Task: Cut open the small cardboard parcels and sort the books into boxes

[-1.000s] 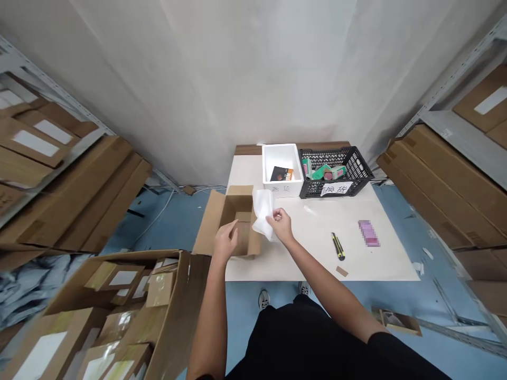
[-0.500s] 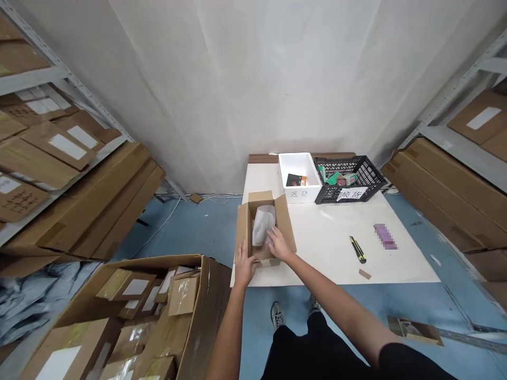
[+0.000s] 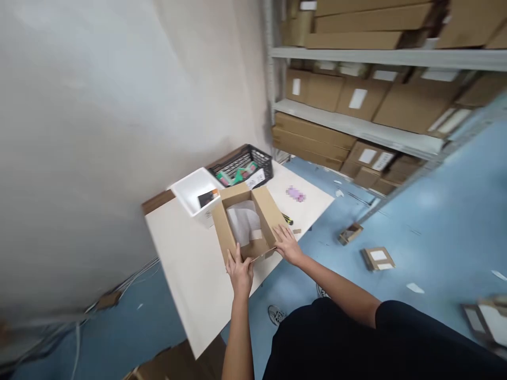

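An open cardboard box (image 3: 222, 228) sits over the near edge of the white table (image 3: 186, 264), its flaps standing up. A white foam sheet (image 3: 243, 224) lies inside it. My left hand (image 3: 240, 270) grips the box's near left corner, fingers curled on the wall. My right hand (image 3: 288, 245) holds the near right side, fingers against the flap. Whether the box rests on the table or is lifted slightly, I cannot tell.
Behind the box stand a white foam tub (image 3: 189, 191) and a black plastic crate (image 3: 242, 157) with green items. A utility knife (image 3: 288, 218) and a pink object (image 3: 296, 193) lie on the table's right. Shelves of cartons (image 3: 356, 126) fill the right; small boxes (image 3: 378, 257) lie on the floor.
The white sheet went from my right hand into the box. Both hands then took hold of the box's near end and drew it toward me. My view swung to the right.
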Demonstrator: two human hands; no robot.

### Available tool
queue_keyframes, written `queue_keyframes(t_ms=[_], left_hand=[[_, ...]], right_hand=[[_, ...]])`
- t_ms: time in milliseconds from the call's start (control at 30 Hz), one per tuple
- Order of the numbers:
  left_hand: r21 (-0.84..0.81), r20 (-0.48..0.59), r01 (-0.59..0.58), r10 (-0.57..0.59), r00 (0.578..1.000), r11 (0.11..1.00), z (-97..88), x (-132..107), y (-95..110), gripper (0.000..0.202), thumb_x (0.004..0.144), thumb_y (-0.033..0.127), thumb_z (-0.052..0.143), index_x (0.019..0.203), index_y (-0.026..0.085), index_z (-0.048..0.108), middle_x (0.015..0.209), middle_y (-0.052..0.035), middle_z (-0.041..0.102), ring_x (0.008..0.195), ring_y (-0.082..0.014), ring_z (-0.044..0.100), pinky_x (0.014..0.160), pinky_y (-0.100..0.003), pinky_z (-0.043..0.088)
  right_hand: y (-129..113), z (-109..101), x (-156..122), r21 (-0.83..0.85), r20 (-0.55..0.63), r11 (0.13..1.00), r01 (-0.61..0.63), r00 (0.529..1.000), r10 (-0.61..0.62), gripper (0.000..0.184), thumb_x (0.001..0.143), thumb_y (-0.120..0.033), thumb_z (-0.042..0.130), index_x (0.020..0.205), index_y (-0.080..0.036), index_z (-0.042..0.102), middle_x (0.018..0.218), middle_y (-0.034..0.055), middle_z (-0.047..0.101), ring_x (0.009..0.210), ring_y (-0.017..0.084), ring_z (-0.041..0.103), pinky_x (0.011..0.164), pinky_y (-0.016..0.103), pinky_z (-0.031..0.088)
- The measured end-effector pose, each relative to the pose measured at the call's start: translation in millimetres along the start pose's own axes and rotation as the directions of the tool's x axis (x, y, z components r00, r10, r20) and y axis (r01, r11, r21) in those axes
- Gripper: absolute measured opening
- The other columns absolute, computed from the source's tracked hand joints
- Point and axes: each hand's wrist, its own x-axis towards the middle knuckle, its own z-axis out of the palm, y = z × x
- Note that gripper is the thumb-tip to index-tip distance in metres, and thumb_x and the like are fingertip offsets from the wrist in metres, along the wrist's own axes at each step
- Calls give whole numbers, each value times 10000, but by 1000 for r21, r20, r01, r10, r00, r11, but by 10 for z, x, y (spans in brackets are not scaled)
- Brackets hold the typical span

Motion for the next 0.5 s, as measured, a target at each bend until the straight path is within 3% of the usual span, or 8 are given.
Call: queue_keyframes(t_ms=[100,200,333,500], left_hand=[[-34,32,-160,161,986,987,237,505,850,164,955,308,643,916,310,803,1729,36,348,1652,-403,27,1258,-677,253],[-101,101,-296,306,947,950,596,895,1812,114,924,283,692,889,309,797,1731,56,338,1651,-404,44,1280,-696,191],[-185,181,-477,507,842,859,1160,1202,3056,87,907,263,714,880,300,789,1726,52,348,1650,-389,91,1297,-700,144],[-258,204,-648,696,689,717,1789,1310,4394,64,896,271,733,875,285,792,1731,27,346,1652,-372,98,1317,-659,147]], right_hand=[[638,-482,-368,-40,-134,981,-192,974,185,76,931,-226,721,949,-245,792,1720,56,356,1633,362,163,1288,673,179],[1314,-971,-836,-44,-220,923,-382,905,364,109,938,-227,709,978,-257,806,1720,37,354,1634,364,147,1292,688,150],[2093,-1580,-1541,-35,-324,812,-583,775,543,142,939,-222,696,998,-270,816,1726,9,338,1635,379,123,1288,714,133],[2754,-2205,-2368,-45,-448,666,-745,610,653,173,965,-217,648,970,-265,814,1720,10,349,1637,379,105,1290,709,125]])
